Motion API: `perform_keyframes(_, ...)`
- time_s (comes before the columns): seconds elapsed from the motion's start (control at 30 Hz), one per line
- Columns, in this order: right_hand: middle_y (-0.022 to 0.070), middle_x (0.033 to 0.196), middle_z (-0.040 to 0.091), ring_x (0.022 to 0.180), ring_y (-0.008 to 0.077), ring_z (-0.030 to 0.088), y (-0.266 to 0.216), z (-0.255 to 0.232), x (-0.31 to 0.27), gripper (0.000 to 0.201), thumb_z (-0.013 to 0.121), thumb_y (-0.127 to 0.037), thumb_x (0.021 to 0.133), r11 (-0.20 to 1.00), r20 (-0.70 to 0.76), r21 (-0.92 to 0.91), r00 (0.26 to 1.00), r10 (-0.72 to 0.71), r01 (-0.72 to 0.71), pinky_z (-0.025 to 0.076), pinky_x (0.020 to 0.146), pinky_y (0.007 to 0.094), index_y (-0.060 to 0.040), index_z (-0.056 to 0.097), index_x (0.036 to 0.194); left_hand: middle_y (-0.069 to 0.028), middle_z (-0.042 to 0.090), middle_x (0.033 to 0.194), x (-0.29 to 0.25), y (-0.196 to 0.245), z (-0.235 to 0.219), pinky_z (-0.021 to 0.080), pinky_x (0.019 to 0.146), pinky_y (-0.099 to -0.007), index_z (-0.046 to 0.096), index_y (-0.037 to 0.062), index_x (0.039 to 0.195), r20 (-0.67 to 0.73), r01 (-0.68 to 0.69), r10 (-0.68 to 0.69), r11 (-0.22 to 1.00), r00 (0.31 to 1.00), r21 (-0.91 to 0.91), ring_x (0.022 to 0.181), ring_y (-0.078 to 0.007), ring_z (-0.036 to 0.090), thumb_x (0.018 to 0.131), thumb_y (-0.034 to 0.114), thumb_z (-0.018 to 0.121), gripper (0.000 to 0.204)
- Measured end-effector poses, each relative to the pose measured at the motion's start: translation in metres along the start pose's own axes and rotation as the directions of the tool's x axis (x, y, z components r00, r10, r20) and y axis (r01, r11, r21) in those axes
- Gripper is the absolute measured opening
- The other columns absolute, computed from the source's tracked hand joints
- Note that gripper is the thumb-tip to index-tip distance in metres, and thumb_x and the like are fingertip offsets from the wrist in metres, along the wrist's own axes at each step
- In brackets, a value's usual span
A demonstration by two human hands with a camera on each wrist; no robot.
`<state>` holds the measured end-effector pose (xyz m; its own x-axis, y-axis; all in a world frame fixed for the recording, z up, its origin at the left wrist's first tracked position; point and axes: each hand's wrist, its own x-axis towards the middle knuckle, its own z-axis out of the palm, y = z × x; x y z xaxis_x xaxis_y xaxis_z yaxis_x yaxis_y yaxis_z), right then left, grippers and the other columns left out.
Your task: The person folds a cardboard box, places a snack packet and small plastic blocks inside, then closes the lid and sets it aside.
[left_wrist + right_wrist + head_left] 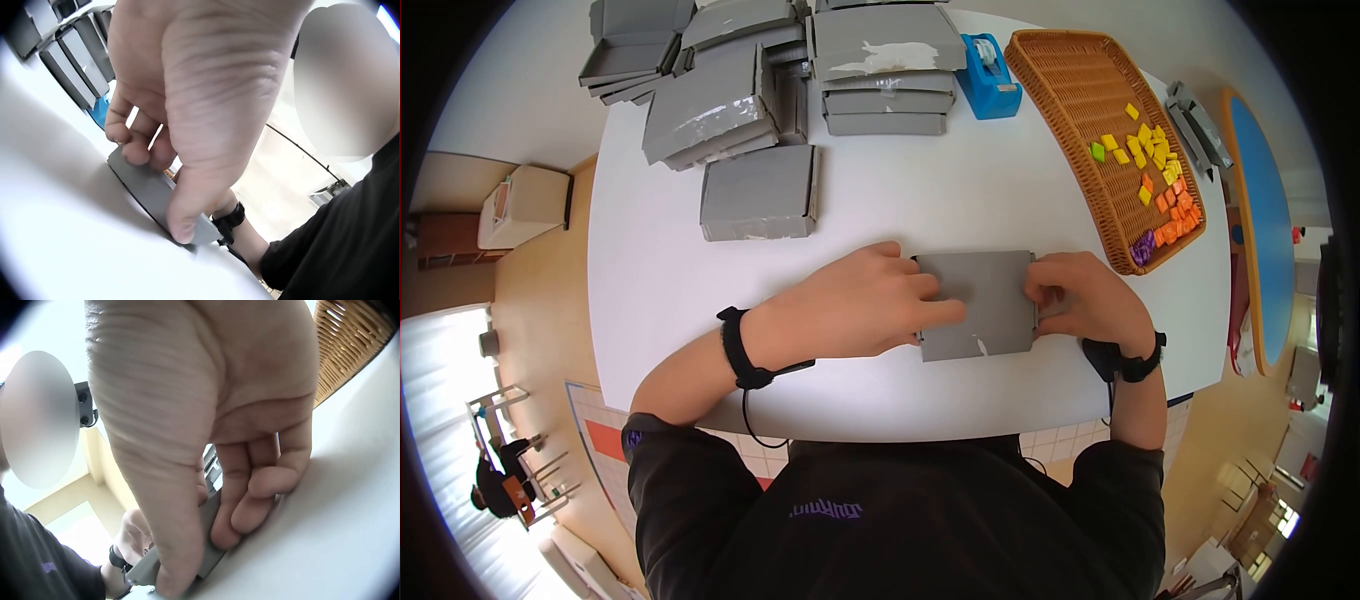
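A flat grey cardboard box (985,300), its lid lowered and a white scuff by the near edge, lies on the white table in front of the person. From the left, the left hand (855,300) holds the box's left side, index finger reaching over the top. Its thumb (182,219) presses the near part of the grey side in the left wrist view. On the opposite side, the right hand (1090,300) grips the right edge with bent fingers. The right wrist view shows its thumb (181,556) and fingertips against the grey cardboard (215,559).
Stacks of grey boxes (890,105) stand at the back, with a single grey box (760,195) closer in. A blue tape dispenser (990,90) sits beside a wicker tray (1065,130) of yellow, orange, purple and green pieces. Dark grey flat items (1200,125) lie right of the tray.
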<state>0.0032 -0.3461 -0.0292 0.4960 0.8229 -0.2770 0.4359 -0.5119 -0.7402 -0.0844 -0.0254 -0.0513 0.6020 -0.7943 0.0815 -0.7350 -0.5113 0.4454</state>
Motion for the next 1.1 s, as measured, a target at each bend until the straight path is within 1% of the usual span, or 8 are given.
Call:
perform_keyframes(0.1,0.0092,0.084,0.06,0.081,0.0298,0.064,-0.001,0.001,0.0,0.047,0.092,0.002,0.065,1.0,-0.002,-0.001,1.0,-0.004,0.004,0.053,0.074,0.0406,-0.0059,0.054,0.092,-0.0029,0.06,0.089,0.0,0.004,0.003,0.051,0.082,-0.04,0.063,0.0158,0.117,-0.008,-0.003,0.003,0.998,1.0,0.066,0.085,-0.0254,0.067,0.083,0.026,0.089,0.044)
perform_keyframes(0.4,0.0069,0.091,0.062,0.087,0.0286,0.066,-0.006,-0.005,-0.006,0.058,0.101,-0.01,0.065,0.999,0.047,-0.023,0.998,-0.042,0.043,0.056,0.081,0.0403,-0.0087,0.056,0.101,-0.0043,0.06,0.088,0.001,0.004,-0.007,0.051,0.082,-0.0416,0.064,0.0125,0.118,0.055,0.045,-0.041,0.997,0.998,-0.063,0.086,-0.0269,0.067,0.085,0.027,0.089,0.044)
perform_keyframes(0.5,0.006,0.093,0.062,0.088,0.0265,0.066,-0.005,-0.003,-0.006,0.065,0.103,-0.013,0.065,1.0,0.048,0.013,0.999,-0.007,0.006,0.056,0.082,0.0391,-0.0105,0.056,0.11,-0.0058,0.062,0.096,0.0,0.009,-0.011,0.052,0.084,-0.0412,0.065,0.0112,0.119,0.077,0.09,-0.082,0.989,0.994,-0.113,0.093,-0.0275,0.066,0.084,0.032,0.091,0.048)
perform_keyframes(0.6,0.0054,0.093,0.062,0.089,0.0251,0.066,-0.008,0.001,-0.004,0.078,0.103,-0.012,0.066,0.99,0.032,0.099,0.995,0.095,-0.097,0.056,0.083,0.0378,-0.0138,0.056,0.127,-0.0109,0.063,0.117,0.002,0.011,-0.005,0.052,0.094,-0.0428,0.067,0.011,0.128,0.006,0.046,-0.046,0.997,0.999,-0.056,0.11,-0.0308,0.063,0.082,0.037,0.092,0.059)
perform_keyframes(0.67,0.0046,0.093,0.062,0.089,0.0247,0.065,-0.014,0.0,-0.006,0.091,0.103,-0.011,0.066,0.979,0.024,0.113,0.985,0.171,-0.172,0.057,0.083,0.0368,-0.0168,0.053,0.142,-0.0164,0.058,0.132,0.003,0.016,-0.003,0.049,0.104,-0.0464,0.065,0.0109,0.135,-0.037,0.103,-0.103,0.995,0.994,0.007,0.124,-0.0357,0.058,0.082,0.038,0.093,0.066)
perform_keyframes(0.77,0.006,0.109,0.064,0.096,0.025,0.067,-0.017,-0.001,-0.005,0.108,0.102,-0.01,0.067,0.98,0.022,0.051,0.981,0.192,-0.193,0.058,0.087,0.0369,-0.0201,0.046,0.159,-0.0231,0.051,0.148,0.005,0.014,0.002,0.043,0.115,-0.0516,0.061,0.0112,0.146,-0.115,0.129,-0.13,0.992,0.985,-0.015,0.139,-0.0419,0.05,0.081,0.036,0.094,0.077)
perform_keyframes(0.93,0.0077,0.138,0.057,0.11,0.027,0.067,-0.012,0.004,-0.004,0.108,0.1,-0.007,0.067,0.999,-0.101,-0.038,0.995,0.015,-0.018,0.06,0.091,0.039,-0.0183,0.047,0.161,-0.0253,0.047,0.156,0.007,0.006,0.01,0.04,0.121,-0.0536,0.055,0.0121,0.152,-0.09,0.123,-0.135,0.985,0.987,-0.122,0.146,-0.0457,0.046,0.08,0.029,0.093,0.083)
perform_keyframes(1.1,0.0071,0.14,0.058,0.104,0.0281,0.068,-0.008,0.009,0.0,0.098,0.097,-0.006,0.068,0.998,-0.14,-0.05,0.99,-0.036,0.03,0.061,0.087,0.038,-0.0149,0.053,0.155,-0.0252,0.047,0.156,0.008,0.004,0.013,0.042,0.12,-0.0528,0.055,0.0119,0.152,-0.09,0.122,-0.133,0.986,0.987,-0.117,0.145,-0.0461,0.047,0.08,0.021,0.091,0.08)
